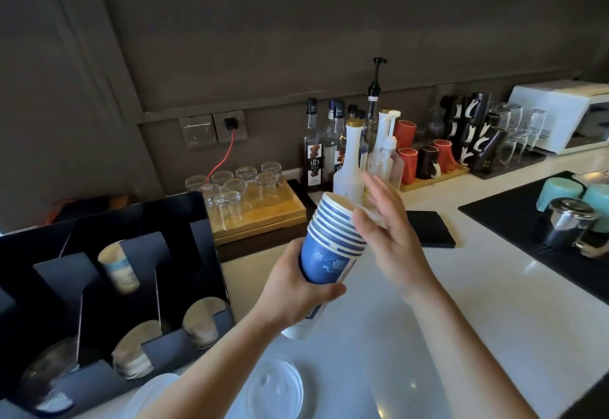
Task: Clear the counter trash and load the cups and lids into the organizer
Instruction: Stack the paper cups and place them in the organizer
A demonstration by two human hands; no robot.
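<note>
Blue cup stack [329, 247] in left hand [293, 290], right hand [392, 237] flat at its rim

Open lane: bare white counter [478, 319] runs wide between black organizer [184, 217] and bar mat [514, 217]. Back of that lane is closed off by a small black pad [431, 229], then syrup bottles [314, 154] and pump bottles [385, 141]. Tray of upturned glasses [260, 211] sits just beside the organizer's right wall, tight gap. Paper cup [118, 268] fills one rear slot, lid stacks [201, 323] the front slots. Clear lids [275, 389] lie on the counter's near edge.
</note>
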